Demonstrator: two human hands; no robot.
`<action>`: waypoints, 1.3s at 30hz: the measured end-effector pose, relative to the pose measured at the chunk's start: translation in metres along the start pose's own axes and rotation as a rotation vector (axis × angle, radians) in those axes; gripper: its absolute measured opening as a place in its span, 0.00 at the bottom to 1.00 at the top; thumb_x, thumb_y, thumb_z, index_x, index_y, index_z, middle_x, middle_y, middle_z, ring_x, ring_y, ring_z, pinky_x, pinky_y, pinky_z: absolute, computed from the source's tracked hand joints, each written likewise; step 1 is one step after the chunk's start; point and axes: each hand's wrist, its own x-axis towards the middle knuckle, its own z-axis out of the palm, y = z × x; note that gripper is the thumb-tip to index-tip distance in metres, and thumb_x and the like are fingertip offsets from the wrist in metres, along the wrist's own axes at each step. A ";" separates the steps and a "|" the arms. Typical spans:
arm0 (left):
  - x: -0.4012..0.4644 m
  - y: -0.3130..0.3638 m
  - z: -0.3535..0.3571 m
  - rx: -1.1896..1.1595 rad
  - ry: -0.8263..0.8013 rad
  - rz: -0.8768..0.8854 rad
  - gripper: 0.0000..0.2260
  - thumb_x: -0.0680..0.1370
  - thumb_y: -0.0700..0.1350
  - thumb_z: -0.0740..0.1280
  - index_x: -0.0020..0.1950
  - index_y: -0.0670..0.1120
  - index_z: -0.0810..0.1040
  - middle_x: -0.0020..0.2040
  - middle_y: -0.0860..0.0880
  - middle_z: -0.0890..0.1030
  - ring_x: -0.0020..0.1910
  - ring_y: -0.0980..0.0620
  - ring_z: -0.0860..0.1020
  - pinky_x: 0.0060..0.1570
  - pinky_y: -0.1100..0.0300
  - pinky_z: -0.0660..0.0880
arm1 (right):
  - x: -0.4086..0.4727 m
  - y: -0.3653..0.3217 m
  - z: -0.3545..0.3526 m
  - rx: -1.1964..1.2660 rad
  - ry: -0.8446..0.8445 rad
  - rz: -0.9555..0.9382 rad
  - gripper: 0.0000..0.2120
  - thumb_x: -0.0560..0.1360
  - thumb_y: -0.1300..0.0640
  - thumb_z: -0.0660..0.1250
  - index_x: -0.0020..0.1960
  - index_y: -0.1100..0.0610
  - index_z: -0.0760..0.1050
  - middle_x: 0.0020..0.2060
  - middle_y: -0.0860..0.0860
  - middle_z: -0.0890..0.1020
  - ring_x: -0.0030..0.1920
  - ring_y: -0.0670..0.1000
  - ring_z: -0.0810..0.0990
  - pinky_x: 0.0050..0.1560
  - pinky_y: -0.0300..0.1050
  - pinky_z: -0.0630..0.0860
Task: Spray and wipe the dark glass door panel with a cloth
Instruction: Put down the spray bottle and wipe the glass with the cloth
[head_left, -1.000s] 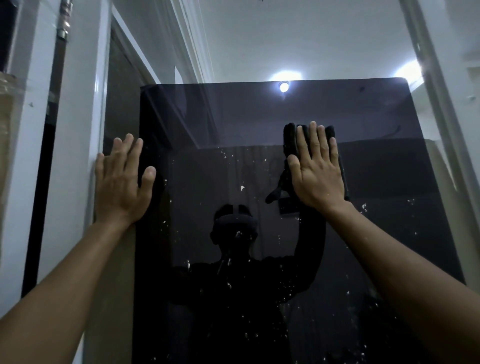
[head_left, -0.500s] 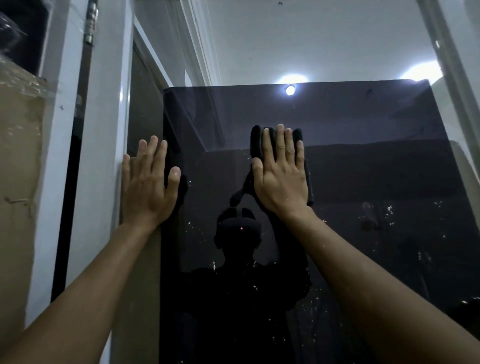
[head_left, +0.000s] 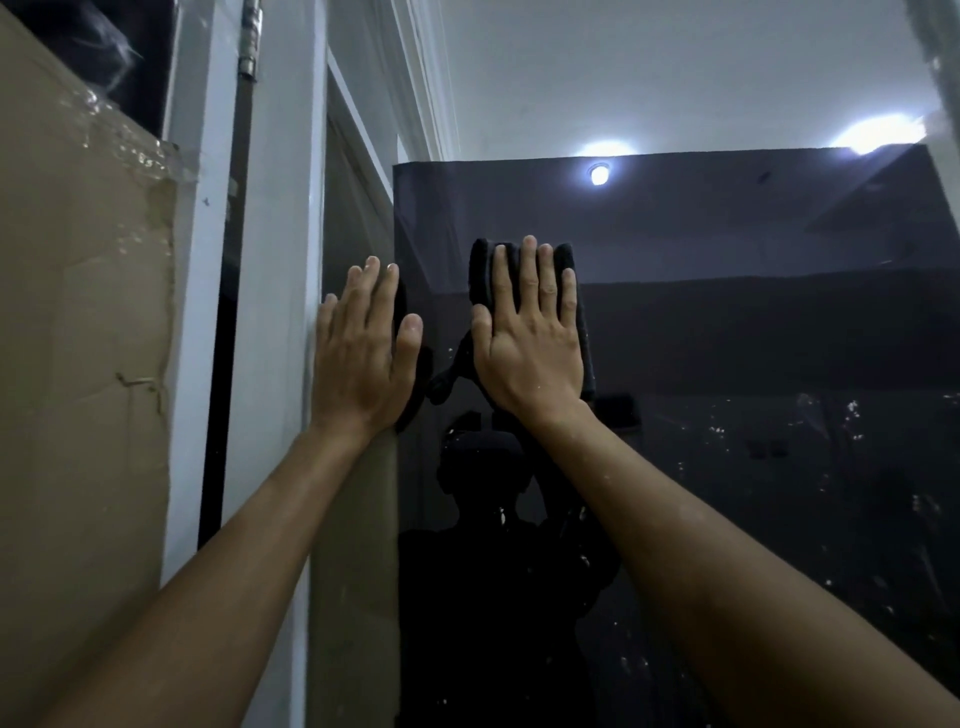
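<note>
The dark glass door panel (head_left: 727, 364) fills the right half of the head view and mirrors a ceiling lamp and my own outline. My right hand (head_left: 530, 338) lies flat, fingers straight, pressing a folded black cloth (head_left: 480, 270) against the upper left part of the glass. A corner of the cloth hangs down below my thumb. My left hand (head_left: 363, 353) rests flat with straight fingers on the panel's left edge, overlapping the frame beside it. White specks dot the lower right of the glass. No spray bottle is in view.
A white door frame (head_left: 280, 312) stands just left of the panel. Further left is a brown cardboard sheet (head_left: 83, 364) with clear tape along its top. A white upright (head_left: 935, 78) borders the far right. The white ceiling is above.
My right hand has slid the cloth leftward across the glass, from the middle to close beside my left hand. The view has turned left, bringing the cardboard into sight.
</note>
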 end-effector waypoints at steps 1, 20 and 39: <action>-0.001 -0.002 -0.004 -0.006 0.005 0.025 0.33 0.81 0.59 0.42 0.82 0.44 0.58 0.82 0.44 0.58 0.82 0.48 0.52 0.80 0.46 0.48 | 0.000 -0.003 0.000 0.003 -0.001 0.001 0.31 0.85 0.45 0.45 0.84 0.56 0.43 0.83 0.58 0.42 0.82 0.56 0.38 0.81 0.57 0.36; -0.008 -0.048 -0.035 -0.210 0.058 0.064 0.31 0.82 0.58 0.46 0.82 0.43 0.58 0.82 0.44 0.57 0.82 0.52 0.54 0.80 0.43 0.53 | 0.001 -0.111 0.026 0.038 -0.048 -0.073 0.33 0.85 0.44 0.44 0.83 0.58 0.39 0.82 0.61 0.38 0.82 0.59 0.35 0.80 0.60 0.36; -0.012 -0.056 -0.036 -0.085 0.087 0.080 0.33 0.81 0.60 0.48 0.82 0.43 0.57 0.82 0.43 0.58 0.82 0.50 0.54 0.80 0.45 0.53 | 0.022 -0.135 0.030 -0.068 -0.096 -0.232 0.32 0.85 0.45 0.39 0.82 0.59 0.35 0.81 0.61 0.36 0.81 0.59 0.34 0.81 0.59 0.36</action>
